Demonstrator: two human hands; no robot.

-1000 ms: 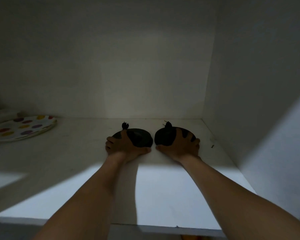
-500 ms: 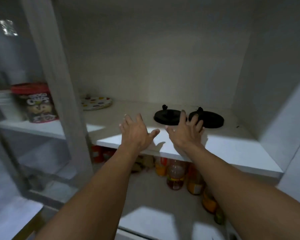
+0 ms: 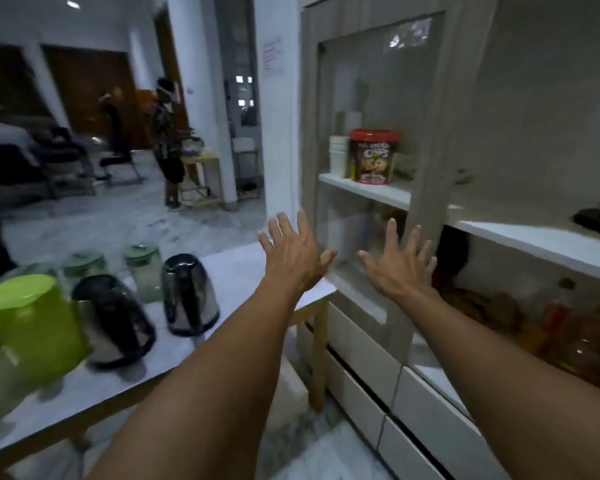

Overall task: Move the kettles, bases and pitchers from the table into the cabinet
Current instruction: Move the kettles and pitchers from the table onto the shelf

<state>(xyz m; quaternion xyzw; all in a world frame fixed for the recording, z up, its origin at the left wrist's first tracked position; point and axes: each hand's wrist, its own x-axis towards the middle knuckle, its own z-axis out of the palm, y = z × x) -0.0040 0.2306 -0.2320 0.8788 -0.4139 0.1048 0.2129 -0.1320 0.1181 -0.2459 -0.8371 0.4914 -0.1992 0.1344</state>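
Observation:
Two steel-and-black kettles stand on the white table point(image 3: 243, 268) at the left, one nearer the cabinet point(image 3: 189, 294) and one beside it point(image 3: 113, 320). A bright green pitcher point(image 3: 28, 323) is at the near left, with pale green lidded pitchers point(image 3: 142, 271) behind. One black kettle base point(image 3: 596, 218) lies on the white cabinet shelf point(image 3: 534, 240) at the far right. My left hand point(image 3: 293, 252) and my right hand point(image 3: 397, 265) hover empty with spread fingers in front of the cabinet's glass door point(image 3: 368, 188).
Behind the glass door sit a cereal tub point(image 3: 373, 155) and stacked white cups point(image 3: 338, 155). Bottles and jars point(image 3: 561, 317) fill the lower shelf. White drawers point(image 3: 364, 355) are below. People point(image 3: 167, 143) and chairs occupy the room at the far left.
Both hands let go of the two bases on the shelf and drew back out of the cabinet. My view has swung left, bringing the table with kettles and pitchers into sight.

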